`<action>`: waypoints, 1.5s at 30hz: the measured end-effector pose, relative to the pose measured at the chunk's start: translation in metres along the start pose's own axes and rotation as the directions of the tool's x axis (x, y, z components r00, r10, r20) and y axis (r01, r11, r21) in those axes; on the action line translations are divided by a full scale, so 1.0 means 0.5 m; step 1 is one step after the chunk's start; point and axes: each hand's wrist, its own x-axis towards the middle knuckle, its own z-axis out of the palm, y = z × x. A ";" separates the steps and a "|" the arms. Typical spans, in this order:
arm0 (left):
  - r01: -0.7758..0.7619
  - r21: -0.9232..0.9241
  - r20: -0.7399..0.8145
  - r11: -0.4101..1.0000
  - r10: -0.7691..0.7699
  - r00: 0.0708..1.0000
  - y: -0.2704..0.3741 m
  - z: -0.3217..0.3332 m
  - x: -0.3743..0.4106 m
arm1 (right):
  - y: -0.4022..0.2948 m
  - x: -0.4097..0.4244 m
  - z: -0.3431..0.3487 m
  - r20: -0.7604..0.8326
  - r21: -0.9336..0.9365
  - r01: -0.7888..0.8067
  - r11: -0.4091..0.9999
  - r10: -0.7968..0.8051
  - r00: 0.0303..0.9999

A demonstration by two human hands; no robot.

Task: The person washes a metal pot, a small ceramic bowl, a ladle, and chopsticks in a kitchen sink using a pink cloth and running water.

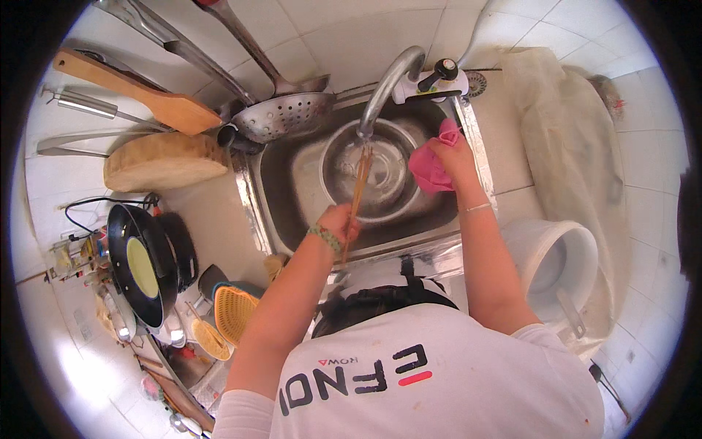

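Note:
My left hand (339, 224) grips a bundle of wooden chopsticks (359, 184) near its lower end, with the upper tips under the spout of the faucet (384, 90). Below the chopsticks, a round metal basin (328, 184) holding some water sits inside the stainless steel sink (296, 164). In my right hand (455, 159) is a crumpled pink cloth (430, 167), held over the right side of the sink, beside the basin's rim. The fingers are partly hidden by the cloth.
Left of the sink stand a perforated metal ladle (285, 115), a wooden spatula (181, 110) and a thick round chopping board (164, 162). A black frying pan (122, 241) and an orange plastic basket (233, 313) lie nearer. At right are a white bucket (584, 252) and a pale sheet (565, 131).

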 end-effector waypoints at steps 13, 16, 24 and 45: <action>-0.168 0.968 0.242 -0.187 0.871 0.427 0.094 0.007 -0.041 | 0.024 0.008 0.005 -0.141 0.504 0.014 0.864 0.066 0.988; -0.077 0.922 0.371 -0.380 0.807 0.459 0.136 0.115 -0.082 | 0.027 0.009 -0.008 -0.238 0.520 0.063 0.852 0.074 0.969; 0.398 0.372 0.757 -0.838 0.522 0.393 0.135 0.261 -0.090 | -0.002 0.004 -0.016 -0.358 0.631 0.192 0.752 0.062 0.932; -0.069 0.785 0.611 -0.616 0.751 0.251 0.177 0.203 -0.078 | 0.044 0.012 0.000 -0.340 0.760 0.247 0.602 0.044 0.939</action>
